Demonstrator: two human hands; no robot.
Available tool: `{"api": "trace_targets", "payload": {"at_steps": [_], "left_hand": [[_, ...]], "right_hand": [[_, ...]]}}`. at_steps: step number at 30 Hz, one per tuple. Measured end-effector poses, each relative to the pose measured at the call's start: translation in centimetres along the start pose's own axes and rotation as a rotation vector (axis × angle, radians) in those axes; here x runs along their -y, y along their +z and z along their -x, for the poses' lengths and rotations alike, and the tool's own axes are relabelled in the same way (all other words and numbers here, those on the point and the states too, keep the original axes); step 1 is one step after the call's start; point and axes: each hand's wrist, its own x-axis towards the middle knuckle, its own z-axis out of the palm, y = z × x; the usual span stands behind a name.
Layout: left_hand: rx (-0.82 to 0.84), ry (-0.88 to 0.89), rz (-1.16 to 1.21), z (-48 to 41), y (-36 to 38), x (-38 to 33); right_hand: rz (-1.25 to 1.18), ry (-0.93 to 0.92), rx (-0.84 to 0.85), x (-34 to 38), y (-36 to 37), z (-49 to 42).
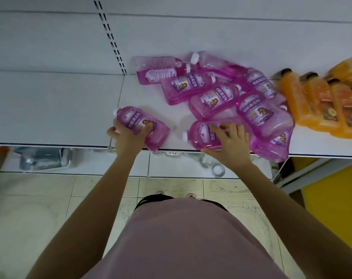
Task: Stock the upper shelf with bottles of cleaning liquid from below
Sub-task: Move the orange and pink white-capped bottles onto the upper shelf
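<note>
While both hands work at the front lip of the white metal upper shelf (50, 109), this reads as mid-placement. Left hand (128, 135) is wrapped round a translucent pink plastic bottle with a purple label (134, 117). It sits left of the heap of pink bottles (215, 99), apart from it, with its white cap pointing away and its base slightly over the lip. My guess: it's being set down or slid inward.

Right hand (229, 141) spans a second pink bottle (201, 135) at the heap's near edge. Fingers lie across the label and the thumb runs along the near side, so it's a grip, likely to stop a roll-off or to square the bottle up.

Heap lies flat and criss-crossed, caps every way; looks like staging, not facing. Right of the heap, orange plastic bottles with dark caps (320, 103) lie in a tidier row, just beside it. Below the heap, the lower shelf (171, 166) holds clear containers, too blurred to identify.

Risk: the heap's front bottles overhang the lip, so a nudge could drop one.
</note>
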Motion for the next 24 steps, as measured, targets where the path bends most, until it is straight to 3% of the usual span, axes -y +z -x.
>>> {"api": "trace_targets", "payload": {"at_steps": [4, 6, 9, 12, 16, 18, 20, 22, 24], "left_hand": [[0.073, -0.204, 0.207, -1.9, 0.2, 0.1], [0.122, -0.309, 0.379, -2.9, 0.0, 0.7], [0.186, -0.320, 0.497, -3.7, 0.1, 1.8], [0.189, -0.282, 0.583, -3.5, 0.1, 1.8], [0.223, -0.178, 0.686, -3.1, 0.0, 1.4], [0.240, -0.125, 0.710, -2.7, 0.0, 1.0], [0.227, -0.102, 0.692, -2.4, -0.1, 0.6], [0.219, -0.144, 0.694, -2.5, 0.0, 0.6], [0.216, -0.213, 0.645, -2.3, -0.1, 0.5]], "right_hand": [[-0.198, -0.126, 0.106, -3.0, -1.5, -1.6], [-0.176, -0.141, 0.187, -3.6, -2.0, -2.1], [-0.161, -0.211, 0.210, -3.9, -2.1, -2.2], [-0.234, -0.192, 0.130, -3.9, -2.6, -1.9], [-0.120, -0.182, -0.145, -4.7, -2.9, -1.2], [0.022, -0.060, -0.249, -5.2, -3.4, -1.3], [0.080, 0.198, -0.238, -6.0, -4.7, -1.4], [-0.047, 0.501, 0.002, -7.0, -6.3, -1.7], [-0.274, 0.648, 0.198, -7.9, -7.2, -2.5]]}}
